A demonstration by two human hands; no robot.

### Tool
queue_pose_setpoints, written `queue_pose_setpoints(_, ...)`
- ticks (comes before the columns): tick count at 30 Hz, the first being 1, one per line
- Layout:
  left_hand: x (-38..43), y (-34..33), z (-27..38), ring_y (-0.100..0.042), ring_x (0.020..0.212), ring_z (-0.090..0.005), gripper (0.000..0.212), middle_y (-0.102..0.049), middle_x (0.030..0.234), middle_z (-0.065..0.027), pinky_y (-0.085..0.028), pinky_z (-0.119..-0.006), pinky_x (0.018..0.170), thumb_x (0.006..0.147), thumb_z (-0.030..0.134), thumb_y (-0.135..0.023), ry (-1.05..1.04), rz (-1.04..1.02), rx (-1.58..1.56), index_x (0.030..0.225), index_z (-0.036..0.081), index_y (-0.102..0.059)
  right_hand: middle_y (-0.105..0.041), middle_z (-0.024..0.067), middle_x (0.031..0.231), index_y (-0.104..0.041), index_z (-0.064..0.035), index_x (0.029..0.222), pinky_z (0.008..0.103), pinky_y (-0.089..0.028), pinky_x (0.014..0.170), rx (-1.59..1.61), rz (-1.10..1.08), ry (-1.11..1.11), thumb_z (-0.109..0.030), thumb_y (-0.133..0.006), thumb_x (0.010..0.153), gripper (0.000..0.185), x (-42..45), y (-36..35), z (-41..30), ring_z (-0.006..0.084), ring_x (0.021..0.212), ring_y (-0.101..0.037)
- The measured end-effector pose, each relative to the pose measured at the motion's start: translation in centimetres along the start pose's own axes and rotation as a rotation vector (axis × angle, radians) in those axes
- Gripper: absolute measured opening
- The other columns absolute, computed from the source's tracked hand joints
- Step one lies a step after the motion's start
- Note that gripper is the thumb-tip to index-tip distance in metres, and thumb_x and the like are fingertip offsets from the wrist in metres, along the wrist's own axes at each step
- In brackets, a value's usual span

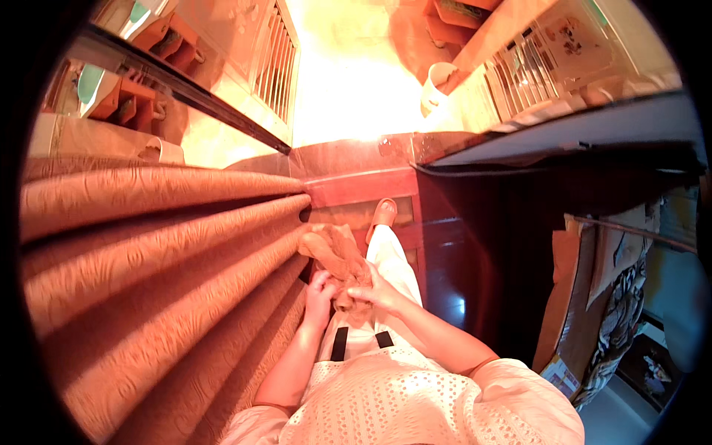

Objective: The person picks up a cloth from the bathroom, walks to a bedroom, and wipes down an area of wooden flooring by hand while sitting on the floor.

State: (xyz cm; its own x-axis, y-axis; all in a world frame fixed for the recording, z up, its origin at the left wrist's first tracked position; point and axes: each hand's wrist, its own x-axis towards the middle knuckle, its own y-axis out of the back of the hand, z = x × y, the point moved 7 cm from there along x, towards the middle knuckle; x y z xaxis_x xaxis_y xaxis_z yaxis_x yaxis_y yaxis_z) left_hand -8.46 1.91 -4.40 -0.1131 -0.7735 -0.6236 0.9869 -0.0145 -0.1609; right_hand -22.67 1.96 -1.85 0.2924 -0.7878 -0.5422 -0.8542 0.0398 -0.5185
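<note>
A bunched brown cloth (334,253) hangs in front of my waist, between both hands. My left hand (320,292) is at its lower left side with the fingers curled against it. On the other side, my right hand (375,289) grips the cloth, its thumb lying across the front. The upper part of the cloth is twisted into a loop beside the patterned curtain. Below it are my white trousers, and one foot in a slipper (384,214) shows beyond.
A patterned brown curtain (167,233) fills the left. Ahead, a stone threshold (345,158) meets a brightly lit floor. A dark door frame edge (189,89) stands at upper left, a white bin (439,89) beyond. Cardboard (562,289) and striped fabric (617,317) lie at right.
</note>
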Motion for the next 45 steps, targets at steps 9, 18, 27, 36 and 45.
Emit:
queue_pose_setpoints(9, 7.7, 0.2, 0.5, -0.047, 0.113, -0.0174, 0.060, -0.037, 0.137, -0.0078, -0.038, -0.030, 0.094, 0.087, 0.015, -0.045, 0.217, 0.107, -0.586, 0.141, 0.004, -0.020, -0.058, 0.0060, 0.110, -0.046, 0.0003, 0.121, 0.0289, -0.045, 0.086, 0.042, -0.107, -0.415, -0.011, -0.073, 0.069, 0.060, 16.8, 2.8, 2.7, 0.0135, 0.101, -0.054)
queue_pose_setpoints(18, 7.5, 6.6, -7.7, -0.034, 0.127, -0.0334, 0.058, -0.035, 0.136, -0.0212, -0.028, -0.040, 0.104, 0.078, 0.022, -0.063, 0.334, 0.068, 0.736, 0.129, 0.005, -0.043, -0.065, 0.0147, 0.088, -0.064, -0.0074, 0.092, 0.0366, -0.048, 0.074, -1.026, -0.280, -0.415, -0.027, -0.070, 0.058, 0.039, 35.8, 4.1, 11.9, 0.0275, 0.085, -0.062)
queue_pose_setpoints(27, 12.9, 10.0, -4.1, -0.050, 0.105, -0.0339, 0.031, -0.057, 0.108, -0.0149, -0.037, -0.042, 0.094, 0.069, 0.013, -0.065, 0.248, 0.220, 1.004, 0.098, 0.004, -0.059, -0.067, 0.0109, 0.087, -0.068, -0.0121, 0.089, 0.0404, -0.051, 0.071, -1.569, 0.232, -0.100, -0.026, -0.055, 0.077, 0.022, 61.8, 22.8, 7.7, 0.0267, 0.080, -0.064)
queue_pose_setpoints(36, 12.6, 10.7, -3.1, -0.052, 0.103, -0.0312, 0.024, -0.058, 0.105, -0.0120, -0.039, -0.040, 0.091, 0.071, 0.012, -0.062, 0.242, 0.228, 1.018, 0.094, 0.005, -0.060, -0.059, 0.0081, 0.076, -0.058, -0.0163, 0.113, 0.0308, -0.042, 0.047, -1.124, 0.563, 0.301, -0.010, -0.063, 0.070, 0.043, 62.2, 21.4, -16.0, 0.0180, 0.052, -0.053)
queue_pose_setpoints(45, 13.3, 7.4, -5.2, -0.055, 0.094, -0.0312, 0.023, -0.060, 0.099, -0.0115, -0.043, -0.040, 0.085, 0.071, 0.015, -0.058, 0.239, 0.102, 0.999, 0.093, 0.008, -0.061, -0.064, 0.0052, 0.092, -0.061, -0.0004, 0.099, 0.0291, -0.050, 0.074, -0.392, 0.529, 0.216, 0.000, -0.066, 0.067, 0.033, 46.2, 23.1, -2.6, 0.0144, 0.086, -0.059)
